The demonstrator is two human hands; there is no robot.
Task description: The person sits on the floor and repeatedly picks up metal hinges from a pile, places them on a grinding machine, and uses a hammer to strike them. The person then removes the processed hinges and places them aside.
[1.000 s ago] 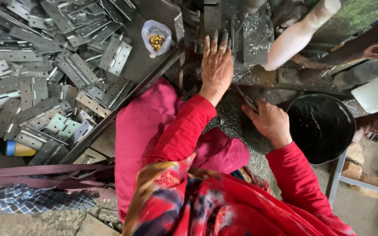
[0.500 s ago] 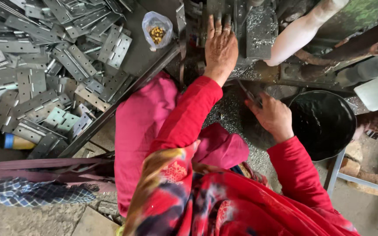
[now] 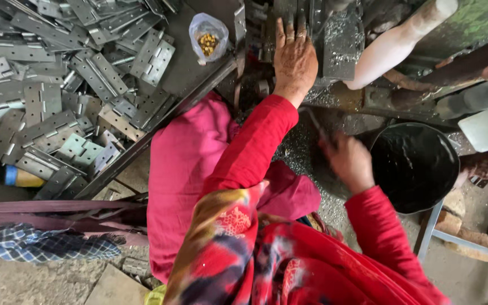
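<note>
My left hand [image 3: 295, 56] lies flat, fingers spread, on the grey metal bed of a machine [image 3: 340, 39] at the top centre; it holds nothing. My right hand [image 3: 348, 161] is blurred, lower down, beside a black bucket [image 3: 419, 169]. Its fingers are curled around a thin dark tool [image 3: 315, 125] that points up and left over a patch of metal shavings [image 3: 297, 152]. Both arms wear red sleeves. A pink-clad lap [image 3: 187, 169] lies below the left arm.
A heap of several grey metal hinges [image 3: 57, 85] covers the left. A small plastic bag of yellowish bits [image 3: 208, 36] sits at its edge. A pale machine handle [image 3: 396, 45] slants at the top right. A checked cloth [image 3: 35, 243] lies at the bottom left.
My right hand has moved quickly and is now blurred next to the bucket. My left hand stays flat on the machine. The view has tilted slightly downward.
</note>
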